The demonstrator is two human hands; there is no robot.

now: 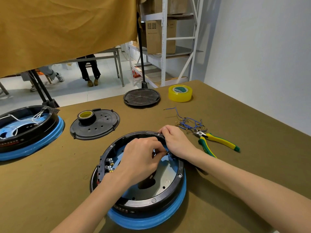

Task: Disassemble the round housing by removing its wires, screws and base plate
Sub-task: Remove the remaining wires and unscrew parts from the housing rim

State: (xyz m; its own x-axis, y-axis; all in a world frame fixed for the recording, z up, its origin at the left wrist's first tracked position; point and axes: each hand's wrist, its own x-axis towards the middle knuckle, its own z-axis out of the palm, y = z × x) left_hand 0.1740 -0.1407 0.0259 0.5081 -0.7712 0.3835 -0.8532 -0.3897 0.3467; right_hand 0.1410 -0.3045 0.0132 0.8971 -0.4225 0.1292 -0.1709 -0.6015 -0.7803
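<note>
Lying flat, open side up, round housing (151,197); both hands (143,158) pinch something small inside its far rim.

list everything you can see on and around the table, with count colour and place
round housing: 1, black on a blue ring, near centre of table
second housing: 1, black and blue, white wires inside, far left
cover plates: 2, black, behind the near housing
black tape roll: 1, yellow core, on the left plate
clear tape roll: 1, yellowish, far right
loose wires: a bunch, blue, right of the housing
pliers: 1, yellow-green handles, beside the wires
table: 1, olive cover
shelving: 1, white, with cardboard boxes, behind
hands: left and right, pinching something small at the housing's far rim
</note>
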